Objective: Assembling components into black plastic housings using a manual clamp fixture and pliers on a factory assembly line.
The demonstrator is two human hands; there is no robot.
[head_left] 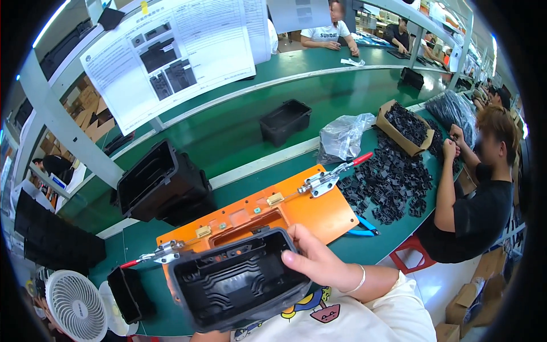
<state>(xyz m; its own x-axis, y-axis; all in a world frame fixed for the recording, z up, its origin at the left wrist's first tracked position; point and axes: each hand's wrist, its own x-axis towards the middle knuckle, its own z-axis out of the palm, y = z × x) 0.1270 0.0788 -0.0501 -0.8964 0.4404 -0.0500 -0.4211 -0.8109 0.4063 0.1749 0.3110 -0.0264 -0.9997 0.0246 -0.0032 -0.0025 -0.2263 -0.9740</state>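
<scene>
Clasping the probably light, stiff box (pixel 239 290) near the jig (pixel 330 211), the right grip (pixel 320 261) pinched its rim, likely the best hold; the left grip's (pixel 211 337) state was unclear.

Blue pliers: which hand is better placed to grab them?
Right hand, probably: it grips the black box on the side nearer the pliers. The left hand, mostly hidden, is farther off.

Black bin (pixel 239 288), orange fixture (pixel 333 212) with red-handled silver clamps (pixel 320 184), green tabletop (pixel 364 252)

White garment (pixel 393 316) with colourful cartoon print (pixel 323 313); slim pale bracelet (pixel 362 278)
</scene>
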